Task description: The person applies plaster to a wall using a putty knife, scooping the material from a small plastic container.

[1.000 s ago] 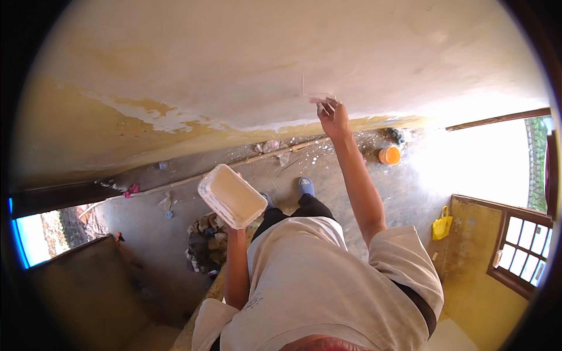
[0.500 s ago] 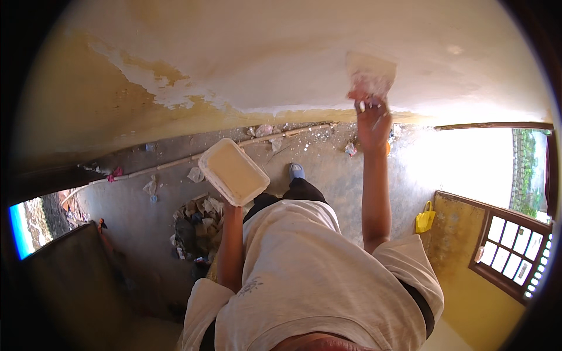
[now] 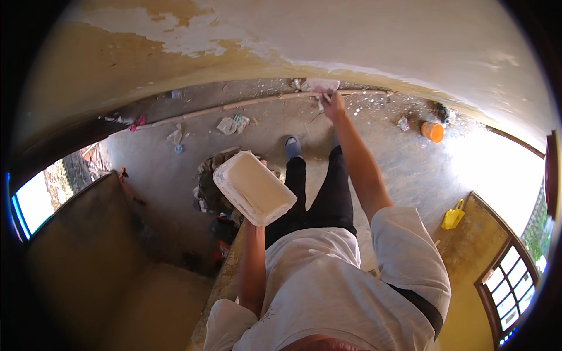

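Observation:
Beneath a white rectangular tub (image 3: 255,186) of pale cream paste, my left hand (image 3: 253,224) is closed, gripping it. My right hand (image 3: 332,103) reaches out at the foot of the wall (image 3: 410,47), fingers closed on a flat, pale, paste-smeared scraper (image 3: 317,85). The scraper is at the lower part of the wall; whether it touches is hard to tell. The wall shows smooth pale coating over yellow paint, with ragged white patches at the upper left.
Along the wall base lies a long pole (image 3: 234,106) among scraps. An orange bucket (image 3: 433,131) stands right, a yellow bag (image 3: 452,217) by a low yellow wall (image 3: 468,234). Debris (image 3: 206,184) is piled left of my legs. Bright openings are at both sides.
My right hand and scraper swept right and upward, then came down and left to the wall's lower edge. The view has shifted, showing more of my legs; the tub moved slightly right in it.

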`<control>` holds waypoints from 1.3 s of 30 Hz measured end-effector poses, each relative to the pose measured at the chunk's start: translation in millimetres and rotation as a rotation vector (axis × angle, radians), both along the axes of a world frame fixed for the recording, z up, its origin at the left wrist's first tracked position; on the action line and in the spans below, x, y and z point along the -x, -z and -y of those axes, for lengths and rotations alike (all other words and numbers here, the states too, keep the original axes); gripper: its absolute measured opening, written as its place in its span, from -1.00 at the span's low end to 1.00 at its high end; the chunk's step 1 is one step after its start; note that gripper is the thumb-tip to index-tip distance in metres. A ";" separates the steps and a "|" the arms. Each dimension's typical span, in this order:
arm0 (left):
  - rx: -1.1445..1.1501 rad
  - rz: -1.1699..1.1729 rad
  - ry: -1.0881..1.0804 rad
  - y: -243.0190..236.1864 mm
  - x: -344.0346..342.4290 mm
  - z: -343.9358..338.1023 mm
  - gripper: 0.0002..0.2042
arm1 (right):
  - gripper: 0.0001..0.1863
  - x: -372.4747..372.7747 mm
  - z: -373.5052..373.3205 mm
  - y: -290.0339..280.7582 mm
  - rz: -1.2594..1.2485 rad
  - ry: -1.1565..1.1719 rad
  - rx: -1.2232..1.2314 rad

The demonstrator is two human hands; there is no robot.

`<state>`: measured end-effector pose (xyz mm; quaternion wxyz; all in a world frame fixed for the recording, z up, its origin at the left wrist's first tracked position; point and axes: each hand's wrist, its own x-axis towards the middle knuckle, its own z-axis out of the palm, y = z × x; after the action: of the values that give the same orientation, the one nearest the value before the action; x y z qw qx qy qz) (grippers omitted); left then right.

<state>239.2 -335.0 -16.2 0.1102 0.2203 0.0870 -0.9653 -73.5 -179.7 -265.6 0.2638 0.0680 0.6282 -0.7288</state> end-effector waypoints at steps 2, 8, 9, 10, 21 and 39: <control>0.138 0.078 -0.016 6.0 -18.0 -1.1 -0.25 | -0.81 37.3 32.8 2.5 0.575 0.542 0.305; 0.093 0.187 -0.042 26.4 -53.3 -3.3 -0.30 | -0.77 67.7 33.7 -29.8 0.012 0.331 0.220; 0.086 0.179 -0.031 28.6 -52.8 -3.1 -0.30 | -0.76 56.4 19.1 -29.3 -0.016 0.299 0.212; -0.001 0.131 -0.046 31.8 -52.6 -3.9 -0.32 | -0.73 41.3 7.0 -28.0 0.247 0.403 0.377; 0.071 0.083 0.008 34.3 -57.8 -7.4 -0.36 | -0.68 32.1 33.1 20.8 0.481 0.409 0.338; 0.039 -0.143 -0.044 -6.6 -25.6 21.9 -0.36 | -0.73 39.6 61.8 -323.5 0.352 0.293 0.526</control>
<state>264.8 -356.9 -9.7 0.1294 0.1466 0.0805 -0.9774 -113.1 -241.5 57.9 0.2691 0.2119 0.3475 -0.8729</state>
